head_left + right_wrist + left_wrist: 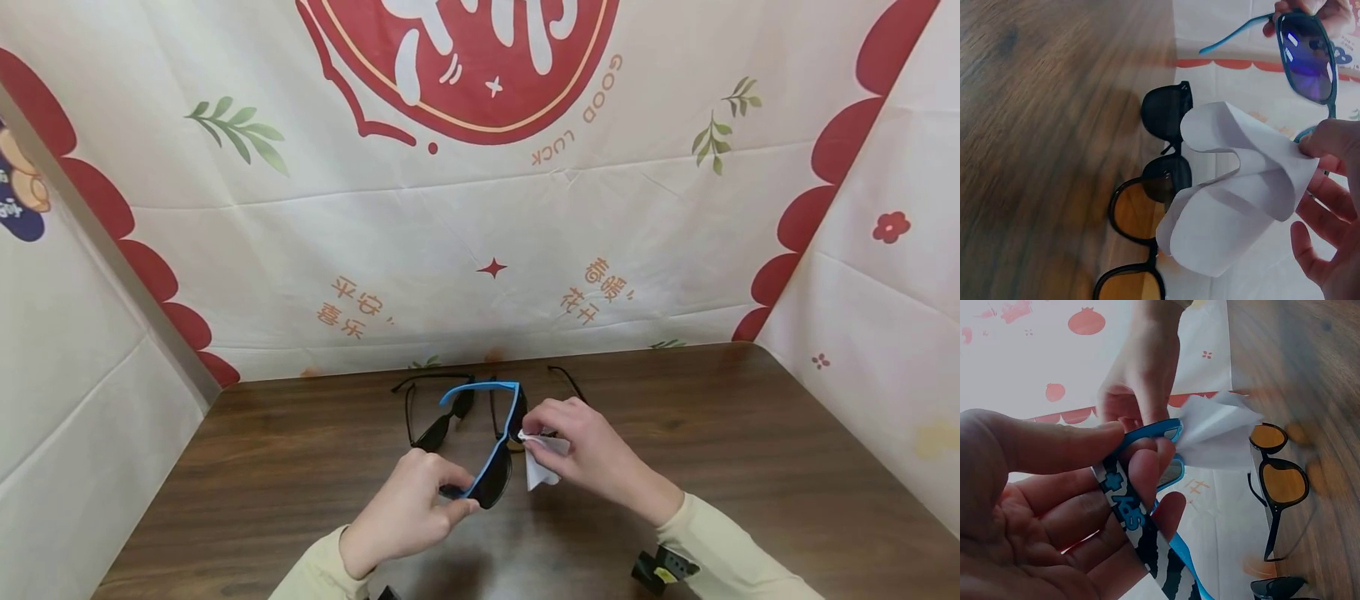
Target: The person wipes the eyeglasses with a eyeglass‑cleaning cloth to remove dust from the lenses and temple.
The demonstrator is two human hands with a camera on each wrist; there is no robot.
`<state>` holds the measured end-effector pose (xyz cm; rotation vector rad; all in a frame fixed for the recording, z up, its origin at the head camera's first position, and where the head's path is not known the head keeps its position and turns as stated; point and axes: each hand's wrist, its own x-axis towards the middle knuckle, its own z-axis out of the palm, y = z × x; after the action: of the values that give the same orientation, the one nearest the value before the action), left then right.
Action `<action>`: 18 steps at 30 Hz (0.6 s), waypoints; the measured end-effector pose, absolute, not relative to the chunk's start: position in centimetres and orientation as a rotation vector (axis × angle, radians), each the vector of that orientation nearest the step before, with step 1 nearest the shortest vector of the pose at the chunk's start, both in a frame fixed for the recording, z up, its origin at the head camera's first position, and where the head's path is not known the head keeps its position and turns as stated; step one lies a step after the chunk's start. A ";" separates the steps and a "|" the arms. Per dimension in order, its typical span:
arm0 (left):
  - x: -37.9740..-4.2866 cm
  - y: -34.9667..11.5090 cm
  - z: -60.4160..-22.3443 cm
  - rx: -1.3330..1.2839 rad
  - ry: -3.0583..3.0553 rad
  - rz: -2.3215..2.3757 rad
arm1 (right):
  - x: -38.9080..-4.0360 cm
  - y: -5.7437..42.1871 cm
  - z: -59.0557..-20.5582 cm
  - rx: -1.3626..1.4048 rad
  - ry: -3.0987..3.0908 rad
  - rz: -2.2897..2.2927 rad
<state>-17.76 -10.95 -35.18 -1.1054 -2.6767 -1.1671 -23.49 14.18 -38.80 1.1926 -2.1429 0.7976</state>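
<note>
l hand (414, 508) pinches blue sunglasses (493, 482) nr one hinge, thumb + fingers closed in narrow; pair held up over desk (270, 467), approx mid, twd far edge. other temple (480, 386) unfolded, pointing twd desk's l edge. r hand (592, 450) pinches white cloth (540, 473) by the lens farther from l hand, contact w/ lens can't tell. nr desk's far edge, mid: dark-lens glasses (433, 436), w/ orange-lens glasses (1286, 482) just to their r.
</note>
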 end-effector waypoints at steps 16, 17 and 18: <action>-17.6 -10.8 -35.2 -1.146 -2.693 -1.175 | -24.3 14.4 -38.2 1.082 -2.218 0.845; -17.6 -10.8 -35.2 -1.136 -2.702 -1.192 | -24.2 14.3 -38.3 1.105 -2.202 0.849; -17.6 -10.8 -35.2 -1.126 -2.710 -1.208 | -24.0 14.2 -38.3 1.132 -2.185 0.853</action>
<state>-17.64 -10.85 -35.22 -1.1257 -2.7095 -1.2085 -23.99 14.16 -38.33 1.1316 -2.1850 0.8529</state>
